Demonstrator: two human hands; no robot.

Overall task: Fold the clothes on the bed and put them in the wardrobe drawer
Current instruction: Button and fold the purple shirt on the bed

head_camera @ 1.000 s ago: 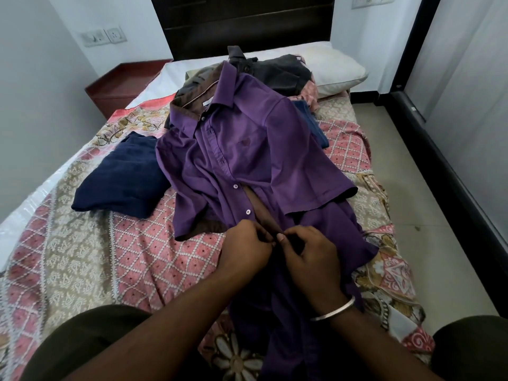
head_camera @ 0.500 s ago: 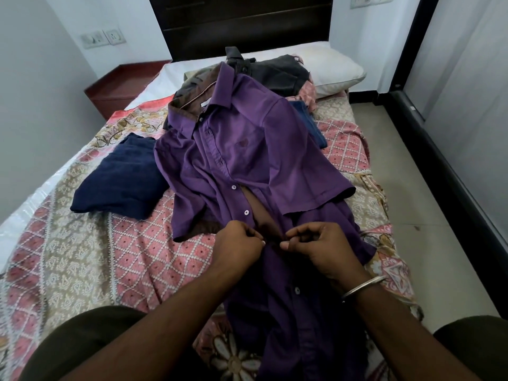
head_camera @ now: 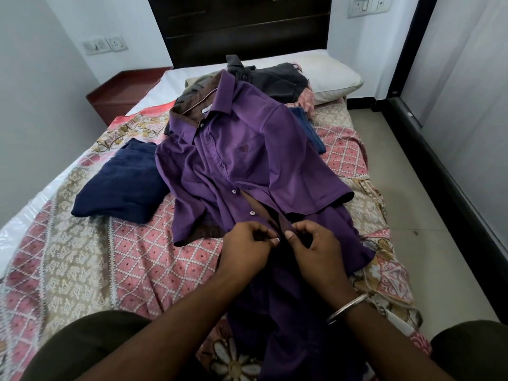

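A purple short-sleeved shirt [head_camera: 247, 158] lies face up along the bed [head_camera: 115, 265], collar toward the headboard, its front partly open above my hands. My left hand [head_camera: 247, 247] pinches the left edge of the shirt's button strip. My right hand [head_camera: 316, 248], with a metal bangle on its wrist, pinches the facing edge right beside it. A folded navy garment [head_camera: 121, 182] rests on the bedspread to the left. Under the shirt's collar is a pile of dark grey and brown clothes [head_camera: 275, 78].
A white pillow [head_camera: 332, 75] lies at the head of the bed against the dark headboard [head_camera: 242, 26]. A red-brown bedside table [head_camera: 121, 92] stands at back left. Tiled floor [head_camera: 412, 215] runs along the bed's right side, beside a dark-framed sliding panel [head_camera: 467, 105].
My hands have stayed at the shirt's button strip, shifting slightly up it; my right wrist has turned outward. The shirt's lower front below my hands is now closed.
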